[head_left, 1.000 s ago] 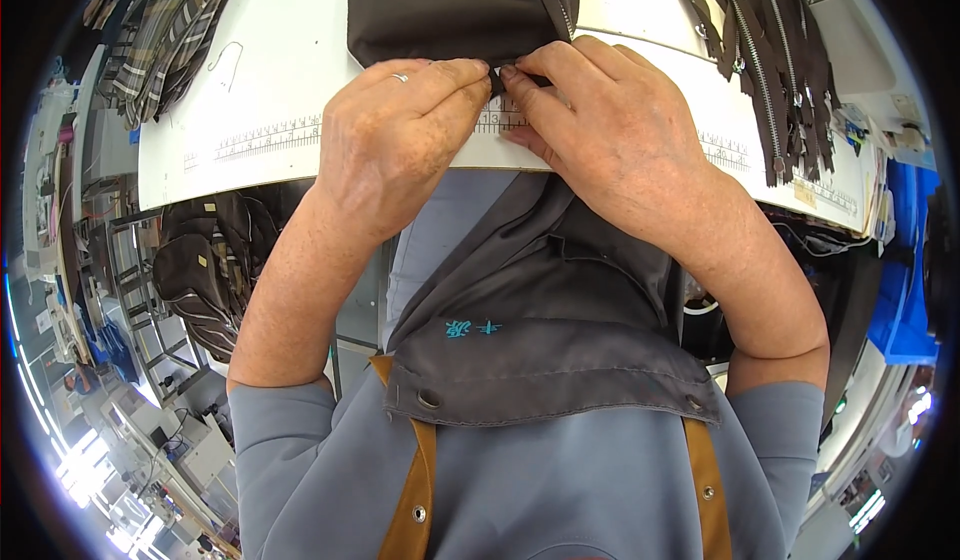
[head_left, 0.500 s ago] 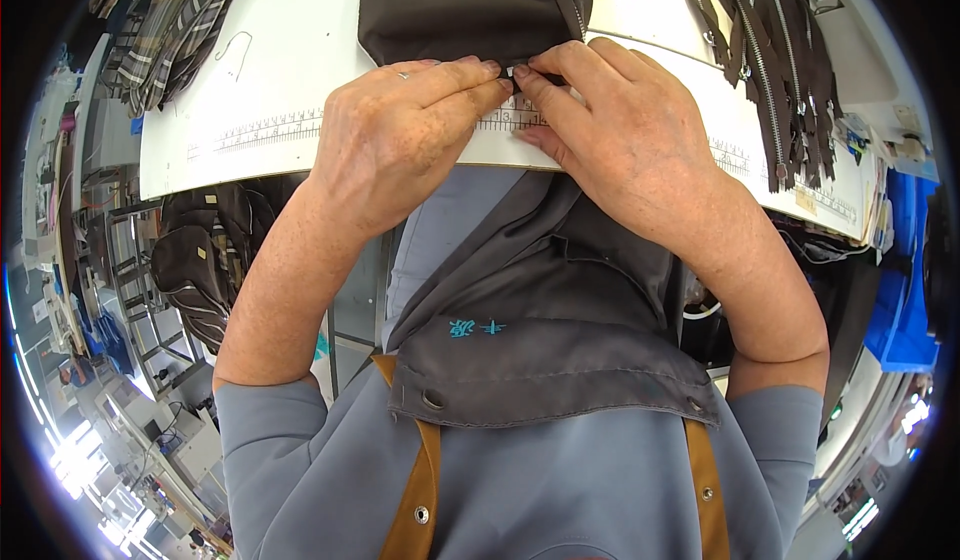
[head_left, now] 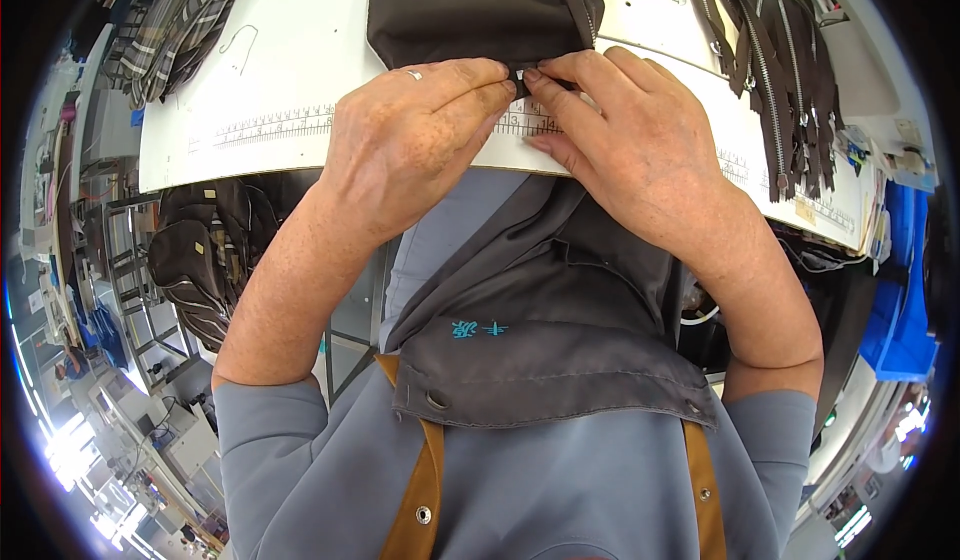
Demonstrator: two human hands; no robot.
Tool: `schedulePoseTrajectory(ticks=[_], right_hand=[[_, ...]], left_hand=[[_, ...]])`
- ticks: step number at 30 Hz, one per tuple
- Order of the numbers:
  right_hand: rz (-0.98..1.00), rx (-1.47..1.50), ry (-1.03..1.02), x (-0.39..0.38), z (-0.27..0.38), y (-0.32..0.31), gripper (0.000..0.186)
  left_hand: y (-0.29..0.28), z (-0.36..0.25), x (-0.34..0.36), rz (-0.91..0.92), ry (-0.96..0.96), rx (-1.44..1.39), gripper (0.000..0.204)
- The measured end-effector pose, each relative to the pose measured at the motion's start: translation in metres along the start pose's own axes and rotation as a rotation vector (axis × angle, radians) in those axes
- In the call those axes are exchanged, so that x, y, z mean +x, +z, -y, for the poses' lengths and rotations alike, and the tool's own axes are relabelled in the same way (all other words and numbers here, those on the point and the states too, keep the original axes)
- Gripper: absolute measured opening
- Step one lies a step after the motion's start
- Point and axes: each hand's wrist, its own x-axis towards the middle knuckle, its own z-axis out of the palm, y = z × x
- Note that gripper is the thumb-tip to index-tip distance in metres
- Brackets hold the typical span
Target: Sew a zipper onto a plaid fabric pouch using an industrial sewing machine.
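Note:
A dark brown fabric piece (head_left: 480,20), with a pale yellow sticker at its far end and a metal zipper along its right side, lies on the white table. Its near edge is pinched by my left hand (head_left: 410,135), fingers pressed together. Close beside it, my right hand (head_left: 640,130) pinches the same edge between thumb and forefinger. In the narrow gap between my fingertips a small dark tab with a white spot (head_left: 519,76) shows. The rest of that edge is hidden behind my fingers.
A printed ruler scale (head_left: 270,127) runs along the near edge of the table. Loose dark zippers (head_left: 765,70) hang at the right, by a sewing machine's metal plate (head_left: 650,20). Plaid fabric (head_left: 180,30) is stacked far left; dark pieces (head_left: 200,250) hang below. A blue bin (head_left: 900,290) stands right.
Both hands and the fabric edge sit slightly further right in the view, which has itself shifted a little. More of the small dark tab shows between my fingertips.

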Motion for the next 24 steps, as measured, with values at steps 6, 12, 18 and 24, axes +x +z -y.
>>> schedulePoseTrajectory(ticks=[6,12,18,24], right_hand=[[0.035,0.009,0.02,-0.0016,-0.001,-0.0005,0.037],[0.013,0.011,0.019,-0.001,-0.0011,-0.0012,0.036],[0.018,0.0,-0.009,-0.0009,-0.0022,-0.0017,0.036],[0.033,0.0,-0.006,-0.0008,-0.0014,-0.0027,0.036]], left_hand=[[0.004,0.0024,-0.0027,-0.054,0.038,-0.014,0.019],[0.004,0.0008,-0.0025,-0.05,0.047,0.004,0.02],[0.0039,-0.0003,-0.0037,-0.037,0.052,0.008,0.021],[0.0021,0.0009,-0.0036,-0.022,0.076,0.01,0.021]])
